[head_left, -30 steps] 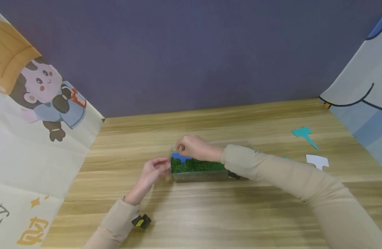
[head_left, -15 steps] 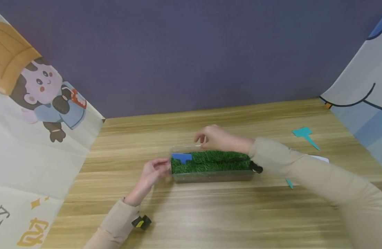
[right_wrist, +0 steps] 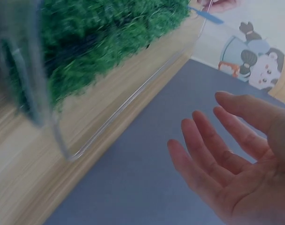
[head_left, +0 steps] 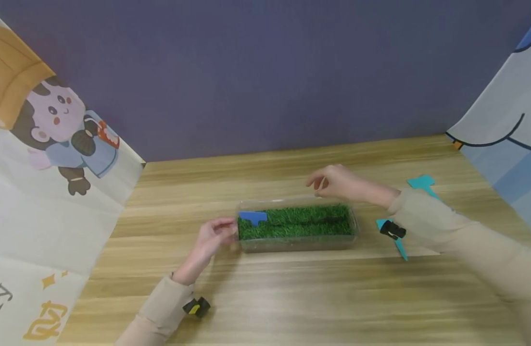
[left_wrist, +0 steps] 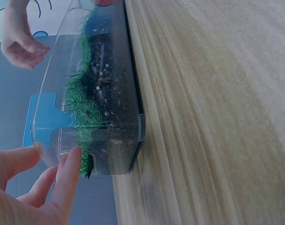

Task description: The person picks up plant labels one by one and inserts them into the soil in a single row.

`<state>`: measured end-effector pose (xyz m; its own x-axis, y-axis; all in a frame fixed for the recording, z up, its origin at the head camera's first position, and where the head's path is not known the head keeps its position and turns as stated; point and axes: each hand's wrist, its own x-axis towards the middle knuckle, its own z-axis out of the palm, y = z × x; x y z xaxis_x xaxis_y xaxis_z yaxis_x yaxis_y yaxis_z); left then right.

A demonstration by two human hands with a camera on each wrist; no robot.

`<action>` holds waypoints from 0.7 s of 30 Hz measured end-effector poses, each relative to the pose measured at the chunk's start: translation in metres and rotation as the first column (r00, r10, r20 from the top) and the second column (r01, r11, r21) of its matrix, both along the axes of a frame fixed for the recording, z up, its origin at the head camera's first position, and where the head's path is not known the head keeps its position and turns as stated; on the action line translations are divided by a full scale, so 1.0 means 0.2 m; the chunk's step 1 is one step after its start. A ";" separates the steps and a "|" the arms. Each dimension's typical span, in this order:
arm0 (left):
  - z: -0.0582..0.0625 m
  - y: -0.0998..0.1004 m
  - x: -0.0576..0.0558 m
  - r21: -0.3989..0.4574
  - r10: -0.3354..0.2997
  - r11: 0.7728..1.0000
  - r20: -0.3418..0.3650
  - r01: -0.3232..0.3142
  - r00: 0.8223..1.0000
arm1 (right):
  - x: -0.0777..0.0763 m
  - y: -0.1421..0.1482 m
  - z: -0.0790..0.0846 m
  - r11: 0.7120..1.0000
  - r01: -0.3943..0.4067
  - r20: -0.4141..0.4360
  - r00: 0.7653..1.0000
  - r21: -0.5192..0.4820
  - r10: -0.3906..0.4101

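Note:
A clear plastic planter box (head_left: 297,244) with dark soil and green grass (head_left: 300,218) lies lengthwise on the wooden table. A blue T-shaped plant label (head_left: 253,217) stands in the grass at the box's left end. My left hand (head_left: 211,240) touches that end; in the left wrist view its nearly straight fingertips (left_wrist: 75,154) lie against the clear end wall, right at the rim. My right hand (head_left: 336,182) hovers above the back rim near the right end. Its fingers (right_wrist: 198,164) are loosely bent and hold nothing, as the right wrist view shows.
Right of the box lies a teal T-shaped label (head_left: 401,249), partly covered by the right wrist camera (head_left: 392,229). Another teal label (head_left: 423,182) lies farther back, its stem partly behind the right sleeve (head_left: 443,218). A dark wall (head_left: 265,86) rises behind the table.
My right hand has moved right and slightly back, away from the blue label, which stays in the grass. My left hand has stayed at the box's left end.

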<state>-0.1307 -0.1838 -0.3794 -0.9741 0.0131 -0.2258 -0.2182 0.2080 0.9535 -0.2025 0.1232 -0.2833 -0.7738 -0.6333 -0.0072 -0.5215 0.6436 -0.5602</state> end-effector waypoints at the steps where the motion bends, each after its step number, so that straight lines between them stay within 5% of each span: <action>1: 0.00 0.00 0.00 -0.002 -0.001 1.000 -0.001 0.001 1.000 | 0.00 0.02 0.00 1.000 0.006 0.001 1.000 -0.001 -0.006; 21: 0.01 0.00 0.00 0.016 0.009 1.000 0.015 -0.009 1.000 | 0.01 0.35 -0.04 0.995 0.094 0.003 0.996 0.029 -0.094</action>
<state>-0.1305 -0.1828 -0.3780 -0.9708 0.0079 -0.2399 -0.2341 0.1902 0.9534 -0.2009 0.1935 -0.2918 -0.8299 -0.5572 -0.0282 -0.4553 0.7057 -0.5428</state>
